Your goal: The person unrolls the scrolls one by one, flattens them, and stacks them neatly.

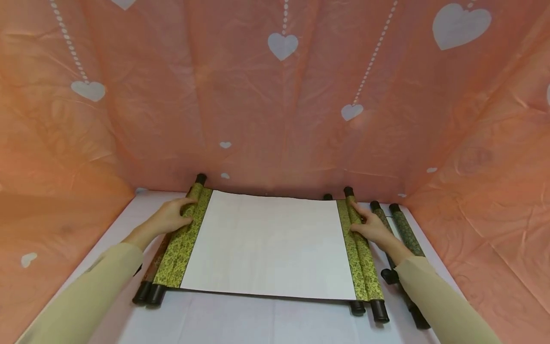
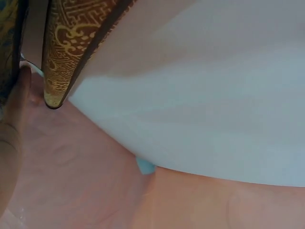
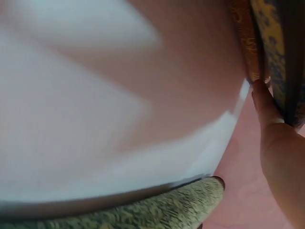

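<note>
A hanging scroll with a blank white sheet (image 1: 275,243) and yellow-green patterned borders lies spread between two rollers with black end knobs. The left hand (image 1: 172,215) grips its left roller (image 1: 195,191), thumb and fingers apart along it. On the other side the right hand (image 1: 373,224) holds the right roller (image 1: 367,267) between thumb and fingers. Part of the left hand (image 2: 9,157) shows at the edge of the left wrist view. In the right wrist view, the right hand (image 3: 281,162) touches the patterned roller; its other fingers are hidden.
Beside the left roller lies a brown, gold-patterned rolled scroll (image 2: 74,43). Another black knob (image 1: 357,308) pokes out near the right roller. Two dark green rolled scrolls (image 1: 408,229) lie farther right on the white table (image 1: 223,320). Pink-orange cloth (image 1: 275,119) with hearts walls the back and sides.
</note>
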A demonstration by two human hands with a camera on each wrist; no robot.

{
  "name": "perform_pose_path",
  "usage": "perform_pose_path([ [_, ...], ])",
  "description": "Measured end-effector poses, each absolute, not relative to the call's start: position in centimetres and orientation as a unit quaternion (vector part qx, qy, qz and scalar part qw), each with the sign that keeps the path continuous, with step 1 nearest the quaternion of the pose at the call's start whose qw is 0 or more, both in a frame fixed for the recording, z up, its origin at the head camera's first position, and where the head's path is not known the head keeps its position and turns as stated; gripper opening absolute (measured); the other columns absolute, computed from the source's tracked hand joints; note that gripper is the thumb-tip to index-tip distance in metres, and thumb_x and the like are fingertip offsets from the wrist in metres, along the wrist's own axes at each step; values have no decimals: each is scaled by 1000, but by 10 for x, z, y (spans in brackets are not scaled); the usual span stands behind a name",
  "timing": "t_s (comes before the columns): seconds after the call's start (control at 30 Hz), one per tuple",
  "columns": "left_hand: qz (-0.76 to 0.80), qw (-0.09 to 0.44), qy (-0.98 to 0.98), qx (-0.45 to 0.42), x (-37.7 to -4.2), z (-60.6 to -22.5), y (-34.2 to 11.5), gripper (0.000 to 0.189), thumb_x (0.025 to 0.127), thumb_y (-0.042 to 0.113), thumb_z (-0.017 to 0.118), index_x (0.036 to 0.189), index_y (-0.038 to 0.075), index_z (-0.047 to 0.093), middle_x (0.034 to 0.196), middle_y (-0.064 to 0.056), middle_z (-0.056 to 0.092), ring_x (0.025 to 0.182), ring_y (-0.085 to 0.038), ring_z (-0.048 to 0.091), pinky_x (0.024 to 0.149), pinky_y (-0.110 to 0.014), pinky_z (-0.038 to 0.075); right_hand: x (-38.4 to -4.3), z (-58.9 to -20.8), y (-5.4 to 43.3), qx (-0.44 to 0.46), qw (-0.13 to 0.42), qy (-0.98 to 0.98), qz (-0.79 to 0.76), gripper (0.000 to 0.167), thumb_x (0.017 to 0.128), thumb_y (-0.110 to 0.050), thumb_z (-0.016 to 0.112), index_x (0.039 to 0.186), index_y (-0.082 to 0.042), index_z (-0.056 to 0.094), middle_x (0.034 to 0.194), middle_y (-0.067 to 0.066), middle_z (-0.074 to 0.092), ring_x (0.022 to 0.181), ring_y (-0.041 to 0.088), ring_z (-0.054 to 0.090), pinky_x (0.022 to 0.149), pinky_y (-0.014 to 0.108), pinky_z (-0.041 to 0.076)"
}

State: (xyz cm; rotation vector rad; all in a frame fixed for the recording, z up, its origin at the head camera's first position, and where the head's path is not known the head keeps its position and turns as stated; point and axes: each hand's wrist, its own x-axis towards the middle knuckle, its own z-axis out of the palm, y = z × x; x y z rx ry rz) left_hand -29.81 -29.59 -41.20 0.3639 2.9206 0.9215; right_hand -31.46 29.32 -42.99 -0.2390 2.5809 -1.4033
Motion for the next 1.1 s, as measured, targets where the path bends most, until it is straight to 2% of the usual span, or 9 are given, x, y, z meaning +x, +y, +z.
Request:
perform_pose_path([
  [0.07, 296, 41, 947, 116, -302, -413, -296, 61, 96, 7, 65, 153, -4, 45, 146, -42, 44, 45, -13, 43, 52, -34, 44, -317, -433, 292, -79, 105, 870, -475, 87, 97, -7, 64, 169, -21, 16, 170, 28, 5, 117, 40, 57, 79, 42, 44],
  [0.1, 296, 47, 947, 114, -303, -414, -296, 62, 96, 7, 65, 153, -4, 45, 146, -42, 44, 45, -13, 43, 52, -34, 44, -317, -434, 291, -78, 109, 869, -476, 88, 97, -7, 64, 169, -21, 16, 171, 28, 4, 136, 48, 44, 83, 44, 43],
  [0.13, 295, 54, 947, 111, -304, -415, -296, 62, 96, 7, 64, 154, -4, 44, 146, -42, 45, 45, -13, 43, 52, -34, 44, -319, -436, 291, -81, 112, 869, -475, 88, 97, -7, 64, 169, -20, 15, 170, 29, 4, 148, 54, 25, 88, 47, 43],
  [0.2, 294, 62, 947, 110, -306, -418, -297, 62, 96, 7, 64, 154, -4, 44, 142, -42, 48, 45, -12, 42, 52, -34, 44, -320, -441, 291, -82, 119, 868, -475, 87, 98, -8, 63, 169, -20, 14, 171, 27, 3, 153, 55, 9, 96, 49, 40],
  [0.53, 281, 50, 952, 108, -310, -431, -300, 57, 95, 3, 59, 150, -10, 46, 87, -22, 68, 44, -9, 38, 50, -30, 41, -322, -449, 290, -77, 127, 860, -488, 84, 100, -8, 61, 169, -22, 15, 172, 24, 2, 155, 52, 6, 104, 53, 37],
  [0.73, 246, 33, 962, 111, -307, -436, -300, 51, 97, 8, 57, 143, -12, 52, 124, -38, 62, 49, -15, 43, 61, -36, 46, -323, -454, 288, -68, 122, 862, -487, 82, 100, -6, 61, 168, -18, 17, 171, 26, 5, 155, 51, 9, 105, 54, 37],
  [0.83, 216, 25, 969, 116, -305, -437, -296, 56, 99, 21, 65, 142, -12, 54, 137, -39, 56, 79, -38, 66, 83, -52, 54, -322, -455, 288, -65, 119, 864, -485, 82, 99, -6, 62, 168, -17, 19, 171, 27, 6, 155, 51, 6, 112, 59, 32],
  [0.97, 183, 20, 975, 124, -305, -437, -293, 70, 93, 30, 77, 143, -12, 52, 140, -39, 53, 128, -66, 44, 102, -70, 42, -323, -457, 287, -71, 121, 863, -485, 82, 99, -8, 64, 168, -13, 20, 170, 29, 9, 155, 51, 8, 118, 63, 26],
  [1.1, 180, 23, 975, 125, -306, -434, -292, 70, 91, 23, 78, 145, -12, 51, 141, -38, 53, 129, -70, 38, 102, -73, 40, -326, -458, 287, -78, 127, 859, -489, 81, 101, -9, 64, 167, -11, 18, 169, 31, 10, 154, 52, 11, 119, 65, 24],
])
